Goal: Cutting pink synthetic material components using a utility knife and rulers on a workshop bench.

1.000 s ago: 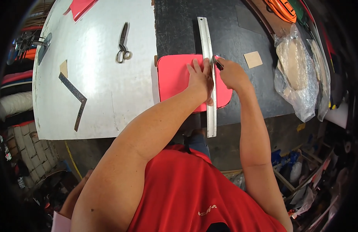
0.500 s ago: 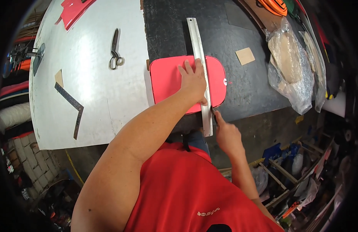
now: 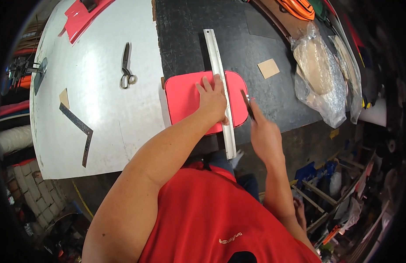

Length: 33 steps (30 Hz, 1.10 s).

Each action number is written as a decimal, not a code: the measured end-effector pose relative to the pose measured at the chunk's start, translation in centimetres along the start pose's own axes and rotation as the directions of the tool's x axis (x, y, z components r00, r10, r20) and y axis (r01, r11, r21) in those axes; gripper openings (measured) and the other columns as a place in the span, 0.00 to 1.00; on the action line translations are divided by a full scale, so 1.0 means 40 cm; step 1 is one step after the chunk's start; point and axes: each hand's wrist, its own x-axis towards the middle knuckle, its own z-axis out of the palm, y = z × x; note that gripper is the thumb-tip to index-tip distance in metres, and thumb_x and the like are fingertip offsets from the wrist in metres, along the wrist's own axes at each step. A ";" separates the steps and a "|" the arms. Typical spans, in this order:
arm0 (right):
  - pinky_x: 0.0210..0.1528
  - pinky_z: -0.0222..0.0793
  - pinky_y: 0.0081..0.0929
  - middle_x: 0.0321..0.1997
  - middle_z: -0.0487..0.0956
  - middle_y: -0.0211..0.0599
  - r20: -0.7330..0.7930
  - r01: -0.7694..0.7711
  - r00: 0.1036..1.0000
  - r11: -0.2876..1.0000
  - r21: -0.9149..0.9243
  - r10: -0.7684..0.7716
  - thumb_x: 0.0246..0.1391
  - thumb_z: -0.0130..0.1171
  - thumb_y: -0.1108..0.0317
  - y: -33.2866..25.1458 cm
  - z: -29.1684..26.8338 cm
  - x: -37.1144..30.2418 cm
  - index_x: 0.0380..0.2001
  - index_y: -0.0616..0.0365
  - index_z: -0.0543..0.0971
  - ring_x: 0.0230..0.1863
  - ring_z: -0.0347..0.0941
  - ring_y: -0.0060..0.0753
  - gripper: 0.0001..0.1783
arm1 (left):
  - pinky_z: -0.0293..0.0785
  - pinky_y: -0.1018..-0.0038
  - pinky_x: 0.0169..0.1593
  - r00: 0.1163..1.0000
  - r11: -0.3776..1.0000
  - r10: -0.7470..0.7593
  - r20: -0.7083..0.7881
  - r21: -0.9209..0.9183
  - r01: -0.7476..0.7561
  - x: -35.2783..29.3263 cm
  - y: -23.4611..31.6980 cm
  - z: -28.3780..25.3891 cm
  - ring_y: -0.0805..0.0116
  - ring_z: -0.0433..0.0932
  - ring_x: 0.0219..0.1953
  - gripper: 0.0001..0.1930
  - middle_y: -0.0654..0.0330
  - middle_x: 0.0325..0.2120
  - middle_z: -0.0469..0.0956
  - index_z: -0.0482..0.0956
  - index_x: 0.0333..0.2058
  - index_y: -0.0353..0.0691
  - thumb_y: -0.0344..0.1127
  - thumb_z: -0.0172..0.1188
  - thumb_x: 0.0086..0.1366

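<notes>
A rounded coral-red sheet [image 3: 182,97] lies across the black part of the bench, near its front edge. Over it runs a long metal straightedge [image 3: 214,55], its lower end jutting past the bench edge. My left hand [image 3: 211,104] is spread flat, pressing on the straightedge and the sheet beside it. Along the straightedge's right side a thin dark slit shows, with a narrower red portion [image 3: 236,92] beyond it. In my right hand [image 3: 266,135] is a knife [image 3: 247,105] with a dark blade pointing away from me, at the sheet's right edge.
On the white board at left lie scissors [image 3: 126,70], an angled metal square [image 3: 82,126] and pink-red scraps [image 3: 80,22]. A small tan piece [image 3: 268,69] rests right of the sheet. Farther right are plastic-wrapped panels [image 3: 319,74] and an orange coil [image 3: 297,8].
My right hand with the knife has moved up and right, from the straightedge's lower end to the sheet's right edge. The left hand stays pressed down. The whole view has shifted slightly.
</notes>
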 end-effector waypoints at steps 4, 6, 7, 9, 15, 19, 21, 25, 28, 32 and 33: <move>0.42 0.73 0.57 0.35 0.81 0.61 -0.007 -0.003 1.000 0.999 -0.053 0.003 0.58 0.46 0.72 -0.004 0.064 0.215 0.62 0.52 0.69 0.40 0.79 0.65 0.27 | 0.48 0.30 0.65 0.979 0.995 0.080 0.187 0.046 -0.090 0.009 0.013 -0.048 0.21 0.43 0.69 0.46 0.40 0.72 0.39 0.77 0.57 0.42 0.62 0.75 0.42; 0.44 0.74 0.56 0.36 0.81 0.60 0.004 0.020 1.000 0.998 -0.066 -0.020 0.58 0.46 0.71 -0.023 0.082 0.283 0.59 0.52 0.71 0.41 0.79 0.65 0.25 | 0.48 0.30 0.65 0.985 0.994 0.053 0.167 0.086 -0.068 0.010 0.009 -0.035 0.22 0.43 0.69 0.47 0.40 0.72 0.39 0.76 0.58 0.41 0.64 0.74 0.42; 0.45 0.75 0.55 0.38 0.82 0.59 0.008 0.032 0.999 0.996 -0.084 -0.032 0.58 0.45 0.71 -0.030 0.087 0.305 0.56 0.53 0.73 0.43 0.79 0.65 0.22 | 0.49 0.31 0.65 0.989 0.991 0.039 0.144 0.125 -0.057 0.011 0.009 -0.027 0.22 0.43 0.69 0.48 0.41 0.72 0.39 0.75 0.59 0.41 0.66 0.72 0.43; 0.46 0.75 0.54 0.39 0.82 0.58 0.039 0.056 0.998 0.995 -0.087 -0.053 0.58 0.45 0.71 -0.037 0.093 0.330 0.53 0.54 0.74 0.44 0.79 0.64 0.20 | 0.51 0.32 0.65 0.992 0.989 0.029 0.119 0.140 -0.046 0.013 0.008 -0.015 0.23 0.43 0.70 0.51 0.42 0.73 0.39 0.73 0.61 0.40 0.70 0.70 0.44; 0.45 0.76 0.49 0.41 0.83 0.54 0.251 0.060 0.967 0.991 -0.117 -0.029 0.55 0.47 0.71 -0.042 0.059 0.396 0.46 0.56 0.78 0.45 0.80 0.58 0.17 | 0.51 0.34 0.65 0.984 0.981 0.051 0.171 0.177 -0.081 0.009 0.012 -0.038 0.23 0.44 0.70 0.54 0.42 0.73 0.40 0.69 0.63 0.36 0.70 0.69 0.45; 0.43 0.76 0.46 0.40 0.83 0.53 0.371 0.019 0.928 0.993 -0.117 0.026 0.52 0.47 0.74 -0.042 0.052 0.351 0.48 0.56 0.78 0.43 0.81 0.55 0.20 | 0.51 0.33 0.66 0.988 0.984 0.037 0.152 0.166 -0.062 0.008 0.009 -0.030 0.22 0.44 0.69 0.53 0.41 0.72 0.40 0.69 0.63 0.35 0.68 0.71 0.45; 0.39 0.76 0.49 0.42 0.81 0.59 0.362 0.024 0.932 0.996 -0.081 0.007 0.51 0.46 0.77 -0.020 0.050 0.305 0.56 0.59 0.75 0.39 0.80 0.60 0.26 | 0.50 0.33 0.66 0.992 0.989 0.059 0.108 0.131 -0.073 0.008 0.013 -0.019 0.21 0.44 0.69 0.53 0.39 0.72 0.41 0.69 0.63 0.35 0.66 0.72 0.44; 0.49 0.73 0.51 0.43 0.82 0.54 0.343 0.081 0.938 0.993 -0.083 -0.048 0.56 0.48 0.70 0.025 0.081 0.168 0.51 0.55 0.76 0.47 0.78 0.59 0.20 | 0.47 0.32 0.66 0.998 0.998 0.035 0.059 0.057 -0.039 0.018 0.010 -0.003 0.20 0.45 0.68 0.61 0.37 0.70 0.42 0.60 0.65 0.27 0.62 0.77 0.39; 0.45 0.74 0.56 0.37 0.81 0.58 0.369 0.020 0.929 0.991 -0.131 0.030 0.55 0.48 0.71 0.063 0.097 0.023 0.55 0.53 0.73 0.43 0.78 0.65 0.22 | 0.47 0.32 0.66 0.999 0.999 0.028 0.023 0.031 -0.029 0.014 0.017 -0.006 0.20 0.46 0.68 0.68 0.37 0.70 0.43 0.52 0.66 0.21 0.61 0.79 0.37; 0.41 0.73 0.60 0.32 0.81 0.60 0.321 -0.057 0.942 0.987 -0.149 0.103 0.55 0.47 0.72 0.072 0.108 -0.133 0.58 0.48 0.71 0.37 0.79 0.67 0.26 | 0.47 0.33 0.67 0.999 0.999 0.030 0.026 0.035 -0.031 0.011 0.010 -0.010 0.21 0.46 0.68 0.68 0.37 0.71 0.42 0.53 0.67 0.23 0.61 0.79 0.37; 0.41 0.72 0.60 0.32 0.81 0.60 0.311 -0.079 0.943 0.986 -0.145 0.121 0.56 0.49 0.70 0.075 0.102 -0.138 0.60 0.46 0.71 0.37 0.78 0.66 0.26 | 0.47 0.33 0.67 0.999 0.999 0.023 0.027 0.026 -0.024 0.014 0.012 -0.011 0.21 0.45 0.69 0.68 0.37 0.71 0.42 0.52 0.67 0.22 0.62 0.78 0.37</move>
